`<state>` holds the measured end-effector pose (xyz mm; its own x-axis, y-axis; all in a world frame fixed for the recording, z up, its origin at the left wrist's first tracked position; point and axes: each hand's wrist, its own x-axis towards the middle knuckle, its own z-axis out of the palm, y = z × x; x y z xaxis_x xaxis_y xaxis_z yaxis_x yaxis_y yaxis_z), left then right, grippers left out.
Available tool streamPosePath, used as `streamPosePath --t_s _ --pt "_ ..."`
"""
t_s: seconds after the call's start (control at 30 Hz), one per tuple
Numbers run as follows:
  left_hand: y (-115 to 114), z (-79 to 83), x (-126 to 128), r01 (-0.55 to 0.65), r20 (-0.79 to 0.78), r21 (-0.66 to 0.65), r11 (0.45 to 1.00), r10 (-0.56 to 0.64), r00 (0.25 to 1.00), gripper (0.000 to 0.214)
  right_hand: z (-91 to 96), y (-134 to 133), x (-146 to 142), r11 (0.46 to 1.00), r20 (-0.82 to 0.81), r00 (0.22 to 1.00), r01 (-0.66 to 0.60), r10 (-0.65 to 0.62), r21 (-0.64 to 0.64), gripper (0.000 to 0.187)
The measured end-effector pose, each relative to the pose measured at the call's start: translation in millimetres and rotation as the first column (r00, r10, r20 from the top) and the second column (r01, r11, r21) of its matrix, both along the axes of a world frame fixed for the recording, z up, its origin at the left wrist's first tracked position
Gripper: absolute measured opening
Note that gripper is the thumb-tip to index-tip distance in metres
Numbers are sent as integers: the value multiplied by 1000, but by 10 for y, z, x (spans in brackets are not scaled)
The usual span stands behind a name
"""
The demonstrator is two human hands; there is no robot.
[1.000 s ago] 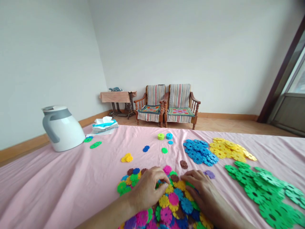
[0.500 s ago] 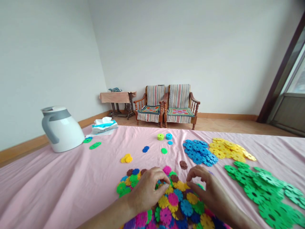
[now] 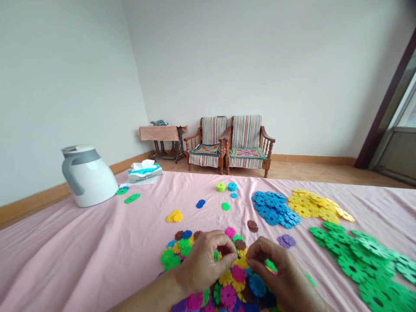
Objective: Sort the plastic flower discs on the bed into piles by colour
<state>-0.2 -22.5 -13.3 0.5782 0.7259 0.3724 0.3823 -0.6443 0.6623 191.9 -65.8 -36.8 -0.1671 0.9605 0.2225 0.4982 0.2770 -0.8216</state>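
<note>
A mixed heap of coloured snowflake discs (image 3: 182,249) lies on the pink cloth (image 3: 81,255) right in front of me. My left hand (image 3: 204,262) is curled over the heap, its fingertips pinching a yellow disc (image 3: 242,262). My right hand (image 3: 279,273) meets it from the right, fingers bent and pinched on the same yellow disc. Both hands hover just above the heap. Sorted piles lie to the right: blue discs (image 3: 274,208), yellow discs (image 3: 316,207) and green discs (image 3: 364,255).
A white kettle (image 3: 87,175) and a tissue pack (image 3: 144,170) stand at the far left. Stray discs lie mid-cloth: purple (image 3: 286,240), brown (image 3: 252,225), yellow (image 3: 174,216), blue (image 3: 199,203), green (image 3: 131,198). Two wooden armchairs (image 3: 229,145) and a small table stand by the wall.
My right hand lifted off the heap and moved left until its fingertips met my left hand's. Both now pinch a yellow disc. The view shifted slightly.
</note>
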Motion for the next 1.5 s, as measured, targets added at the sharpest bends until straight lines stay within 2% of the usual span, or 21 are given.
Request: streamPosePath --t_s 0.1,0.2,0.33,0.43,0.5,0.57,0.7,0.8,0.83,0.9,1.0,1.13,1.3,1.37,1.43,1.5 --pt "23 1 -20 -15 21 -35 999 16 1000 11 -17 9 16 1000 0 1000 21 -21 14 10" --pt "-2 11 -16 39 16 -65 997 -38 999 12 -10 4 4 999 -12 1000 4 -4 45 11" --pt "-50 22 17 60 -44 -22 998 -60 997 4 33 -25 -25 997 -15 999 -38 39 73 15" --pt "32 21 -10 -26 -18 9 1000 27 999 6 20 -14 1 993 20 1000 11 -14 120 18" --pt "183 15 -96 -151 22 48 987 150 988 8 -26 22 54 978 61 994 77 -91 193 21" --pt "396 8 -254 -302 64 117 946 297 953 9 -84 71 124 958 109 981 130 -162 256 22" --pt "841 -3 -721 -520 14 276 808 538 843 10 -156 149 238 937 175 950 204 -259 282 20" --pt "1037 -14 -1050 -623 -140 421 659 726 674 12 -161 165 265 936 193 940 225 -282 272 23" --pt "1067 -17 -1132 -637 -167 443 631 757 632 13 -161 165 266 937 198 939 224 -281 270 24" --pt "1090 -19 -1244 -657 -204 468 591 795 571 14 -169 164 267 938 208 938 219 -278 268 24" --pt "1078 -15 -1312 -664 -231 477 576 811 537 15 -210 173 280 946 228 938 203 -262 255 24" --pt "1074 -17 -1312 -647 -246 460 608 787 565 14 -273 197 305 956 243 941 182 -237 228 24" --pt "1064 -22 -1184 -568 -223 422 707 688 691 18 -246 193 286 948 239 934 208 -266 240 23" --pt "1015 -16 -1072 -481 -242 383 788 588 771 17 -225 187 276 944 239 931 214 -275 251 23" --pt "934 -2 -947 -331 -275 294 897 411 869 15 -217 184 276 943 241 930 215 -278 255 24" --pt "834 25 -838 -163 -302 185 969 214 929 14 -224 183 285 944 248 929 211 -274 253 25"
